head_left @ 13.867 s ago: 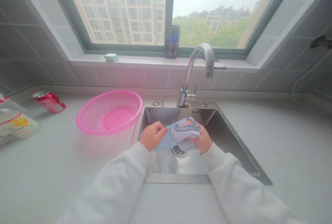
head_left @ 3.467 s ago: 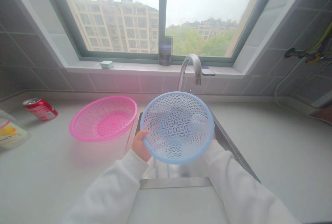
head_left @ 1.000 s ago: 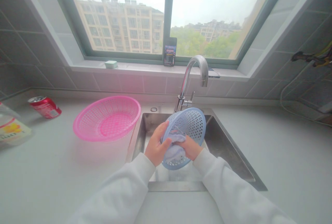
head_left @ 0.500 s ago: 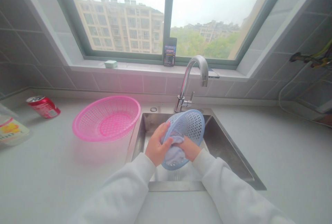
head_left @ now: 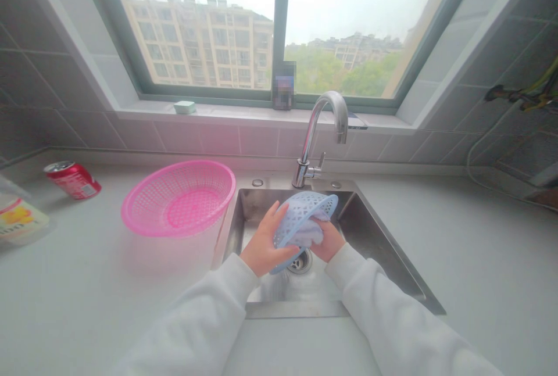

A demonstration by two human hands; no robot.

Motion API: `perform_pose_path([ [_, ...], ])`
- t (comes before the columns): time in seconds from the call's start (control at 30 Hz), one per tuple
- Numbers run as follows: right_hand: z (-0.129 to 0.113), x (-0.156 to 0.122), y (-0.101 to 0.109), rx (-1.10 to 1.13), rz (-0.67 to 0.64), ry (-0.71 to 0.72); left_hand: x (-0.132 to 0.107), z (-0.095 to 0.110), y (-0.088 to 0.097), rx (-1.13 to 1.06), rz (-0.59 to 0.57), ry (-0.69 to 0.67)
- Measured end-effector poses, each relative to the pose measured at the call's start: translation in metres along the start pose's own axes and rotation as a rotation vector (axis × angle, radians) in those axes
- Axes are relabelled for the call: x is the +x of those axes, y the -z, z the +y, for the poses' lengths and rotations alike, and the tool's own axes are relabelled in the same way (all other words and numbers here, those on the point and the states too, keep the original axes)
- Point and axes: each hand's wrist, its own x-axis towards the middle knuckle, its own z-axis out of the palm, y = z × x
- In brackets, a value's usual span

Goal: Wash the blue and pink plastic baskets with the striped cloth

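Pale blue and perforated, a plastic basket [head_left: 305,211] sits lower over the stainless steel sink [head_left: 370,231] than it did a moment ago. It has tipped further over, and the drain strainer [head_left: 300,261] now shows just below its edge. The person's left hand [head_left: 265,245] grips the basket from outside, with the fingers spread wider across it than before. The right hand [head_left: 328,240] is closed on a soft lilac cloth [head_left: 310,232], pressing it against the inside of the basket. Both white sleeves [head_left: 392,306] reach in over the front of the sink.

Behind the hands stands a curved chrome faucet [head_left: 310,132], not touching the basket. A pink plastic basket [head_left: 178,213] rests on the pale countertop [head_left: 457,248] to the left, just beside the sink. Farther left, a red drink can [head_left: 72,180] lies on its side near a printed package [head_left: 20,222]. I can't read a brand on the can, and the print on the package is too small and warped to make out. On the windowsill, a small pale green box [head_left: 185,107] sits near a blurred upright packet [head_left: 283,86], whose label can't be read at all.
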Motion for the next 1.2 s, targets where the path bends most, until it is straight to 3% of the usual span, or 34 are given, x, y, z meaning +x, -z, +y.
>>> perform_pose_path([
  [0.13, 0.004, -0.002, -0.009, 0.074, -0.079, -0.073, 0.001, -0.006, -0.01, -0.08, 0.083, -0.069],
  [0.3, 0.016, -0.001, -0.01, -0.224, -0.157, -0.093, 0.005, -0.014, -0.008, -0.171, 0.168, -0.096],
  [0.5, 0.011, 0.0, -0.006, 0.167, 0.006, -0.109, 0.006, -0.014, -0.009, -0.099, 0.093, -0.086],
  [0.6, 0.006, -0.002, -0.008, 0.23, -0.014, -0.143, 0.004, -0.011, -0.012, -0.079, 0.066, -0.08],
  [0.67, 0.005, -0.003, -0.009, 0.192, -0.053, -0.127, 0.003, -0.009, -0.012, -0.065, 0.086, -0.097],
  [0.87, 0.013, -0.004, -0.008, -0.251, -0.153, -0.082, 0.001, -0.007, -0.005, -0.002, 0.137, -0.096],
  [1.03, 0.003, -0.004, -0.01, 0.109, -0.043, -0.118, 0.002, -0.007, -0.008, -0.052, 0.11, -0.099],
  [1.2, 0.009, -0.002, -0.009, -0.015, -0.072, -0.085, 0.001, -0.004, -0.011, 0.008, 0.086, -0.093],
])
